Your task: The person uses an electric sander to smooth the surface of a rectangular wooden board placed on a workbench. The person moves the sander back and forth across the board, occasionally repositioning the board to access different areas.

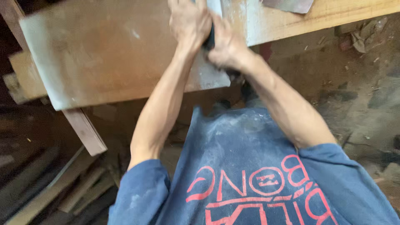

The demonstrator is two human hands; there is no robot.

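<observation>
Wood dust everywhere — I'm clamping both my left hand (189,21) and right hand (225,43) tight around a dark tool (209,39), pressing it onto the brown board (104,54) — next I judge it's calling for steady, even pressure.

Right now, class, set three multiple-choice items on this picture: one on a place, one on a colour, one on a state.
1. Where are both hands?
A. on the wooden board
B. on the dirt floor
C. in the lap

2. What colour is the shirt?
A. green
B. white
C. blue

3. How do the hands stand?
A. spread flat, apart
B. closed together round a dark tool
C. hanging loose

Key: 1 A, the left hand and right hand rest over the wooden board. 2 C, the shirt is blue with red print. 3 B, both clasp a dark tool, mostly hidden.
</observation>
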